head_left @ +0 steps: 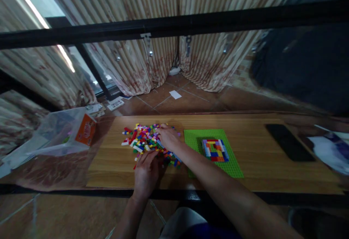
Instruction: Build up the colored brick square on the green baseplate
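A loose heap of small colourful toy bricks [144, 137] lies spread on the left half of a wooden board. My left hand [147, 168] rests at the near edge of the heap, its fingers curled inward; whatever they hold is hidden. Stretched across to the heap's far right side, my right hand [167, 137] has its fingers bent down among the bricks, and what they grip cannot be made out. Right of the heap is a green baseplate [192, 135]. On it stands a low rectangular brick build [215, 150] in mixed colours, partly near my right forearm.
The wooden board [256, 173] lies on a table. A black phone-like slab [289, 142] is at its right end. To the left stands a clear plastic bin [58, 130] with an orange box [85, 129]. A black rail [191, 23] and curtains are beyond the table.
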{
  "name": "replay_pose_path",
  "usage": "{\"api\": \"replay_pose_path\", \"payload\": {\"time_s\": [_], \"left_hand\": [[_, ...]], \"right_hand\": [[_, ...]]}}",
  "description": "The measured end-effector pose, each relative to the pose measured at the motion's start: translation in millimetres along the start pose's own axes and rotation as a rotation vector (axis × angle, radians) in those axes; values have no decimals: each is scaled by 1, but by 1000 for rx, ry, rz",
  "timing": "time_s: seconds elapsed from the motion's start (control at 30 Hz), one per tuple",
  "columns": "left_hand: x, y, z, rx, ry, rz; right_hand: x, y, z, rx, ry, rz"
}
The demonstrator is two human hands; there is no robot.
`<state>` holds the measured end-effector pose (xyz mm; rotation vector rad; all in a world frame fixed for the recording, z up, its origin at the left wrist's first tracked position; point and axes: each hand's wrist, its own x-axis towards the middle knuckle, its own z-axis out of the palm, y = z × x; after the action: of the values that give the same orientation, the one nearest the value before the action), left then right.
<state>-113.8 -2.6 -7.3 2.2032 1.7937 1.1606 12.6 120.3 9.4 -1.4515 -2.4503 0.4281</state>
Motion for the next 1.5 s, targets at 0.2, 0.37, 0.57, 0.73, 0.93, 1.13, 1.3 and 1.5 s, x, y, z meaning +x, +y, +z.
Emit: {"api": "replay_pose_path", "payload": {"time_s": [0.2, 0.37, 0.57, 0.73, 0.93, 1.13, 1.3, 1.5], "left_hand": [[4, -7, -3, -148, -1, -142], [12, 5, -11, -461, 40, -626], [11, 26, -17, -808, -114, -946], [4, 42, -14, -1051, -90, -1131], [2, 48, -6, -1173, -2, -1188], [7, 46, -3, -1125, 134, -1259], [6, 48, -6, -1093, 93, -1174], [5, 54, -7, -1060, 15, -1144]], "right_hand": [[-4, 1, -7, 24, 53, -36], [-56, -15, -18, 118, 141, -141], [-109, -29, -21, 290, 85, -129], [-122, -28, -22, 382, 164, -113], [-129, -27, -6, 368, 314, -113], [-113, -16, 0, 254, 330, 12], [-87, -7, -2, 184, 213, 104], [-93, -6, -4, 309, 272, 53]]}}
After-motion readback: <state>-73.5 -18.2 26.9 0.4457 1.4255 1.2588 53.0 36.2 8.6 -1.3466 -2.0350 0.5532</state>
